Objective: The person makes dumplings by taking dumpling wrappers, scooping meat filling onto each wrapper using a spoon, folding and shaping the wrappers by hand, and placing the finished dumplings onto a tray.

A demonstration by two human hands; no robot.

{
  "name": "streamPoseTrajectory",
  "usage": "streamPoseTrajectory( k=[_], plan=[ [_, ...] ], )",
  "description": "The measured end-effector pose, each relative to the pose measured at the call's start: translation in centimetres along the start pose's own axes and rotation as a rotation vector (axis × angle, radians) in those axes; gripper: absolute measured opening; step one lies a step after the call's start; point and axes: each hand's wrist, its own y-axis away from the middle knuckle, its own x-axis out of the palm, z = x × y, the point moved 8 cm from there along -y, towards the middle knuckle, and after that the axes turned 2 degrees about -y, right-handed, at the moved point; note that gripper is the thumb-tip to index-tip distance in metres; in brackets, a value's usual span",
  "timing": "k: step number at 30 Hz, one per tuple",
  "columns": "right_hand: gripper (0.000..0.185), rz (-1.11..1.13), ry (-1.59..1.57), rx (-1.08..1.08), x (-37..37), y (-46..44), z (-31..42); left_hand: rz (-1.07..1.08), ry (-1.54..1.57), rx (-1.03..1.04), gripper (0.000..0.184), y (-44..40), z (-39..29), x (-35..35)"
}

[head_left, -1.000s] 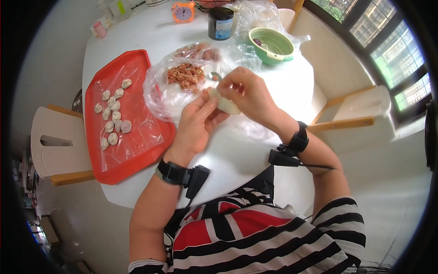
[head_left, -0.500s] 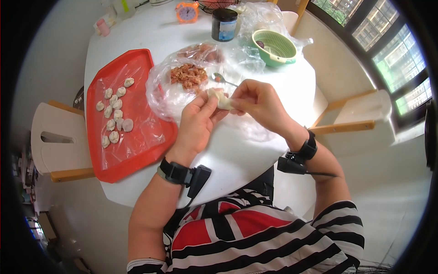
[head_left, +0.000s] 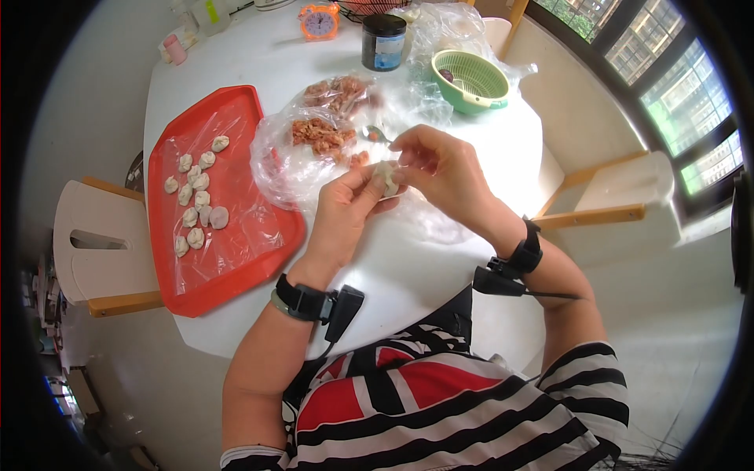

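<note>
A pale, partly folded dumpling (head_left: pixel 386 179) is pinched between the thumb and fingers of my left hand (head_left: pixel 349 200). On its right side, my right hand (head_left: pixel 440 169) grips the wrapper's edge with thumb and index finger; the other fingers curl above. Just beyond the hands, minced meat filling (head_left: pixel 323 136) lies on a clear plastic bag (head_left: pixel 275 169). A metal spoon (head_left: pixel 372 133) rests beside the filling, its handle partly hidden by my right hand. Several finished dumplings (head_left: pixel 202 181) sit on a red tray (head_left: pixel 184 298) to the left.
Behind the filling stand a dark lidded jar (head_left: pixel 383 43), an orange alarm clock (head_left: pixel 319 21) and a green colander (head_left: pixel 471 81) with a dark round item inside. Chairs flank the white table (head_left: pixel 393 290): one at left (head_left: pixel 98 243), another at right (head_left: pixel 613 188).
The dumpling has gone from a stretched, elongated shape to a more compact, gathered one. My right-hand fingers have shifted and risen slightly. The tray's dumplings look the same.
</note>
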Motion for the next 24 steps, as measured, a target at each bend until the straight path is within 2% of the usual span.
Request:
streamPoseTrajectory(
  k=[4,6,7,13,15,16,18,21,24],
  plan=[
    [0.018,0.004,0.059,-0.043,-0.1,-0.1,-0.1,0.01,0.008,0.029,0.032,-0.1,0.2,-0.1],
    [0.014,0.074,-0.179,0.044,0.8,0.0,-1.1,-0.002,0.039,0.028,0.031,0.0,0.0,-0.2],
    [0.014,0.075,-0.179,0.045,0.8,0.0,-1.4,-0.014,0.07,0.026,0.03,0.0,0.0,-0.2],
    [0.015,0.168,-0.068,-0.053,0.9,0.1,-0.8,-0.02,0.11,-0.05,0.018,0.2,0.0,-0.4],
    [0.016,0.145,0.006,-0.183,0.7,0.4,0.8,-0.035,0.075,-0.061,0.017,0.2,0.0,-0.7],
    [0.016,0.146,0.005,-0.182,0.7,0.3,0.7,-0.05,0.041,-0.075,0.016,0.2,0.2,-0.9],
    [0.017,0.188,0.098,-0.361,1.1,0.7,1.4,-0.031,0.038,-0.113,0.016,0.2,0.5,-1.0],
    [0.016,0.154,0.129,-0.447,0.9,1.0,1.2,-0.025,0.042,-0.166,0.018,0.3,0.6,-0.6],
    [0.013,0.166,0.126,-0.388,1.0,0.9,0.8,-0.029,0.058,-0.18,0.022,0.4,1.0,-0.7]
  ],
)
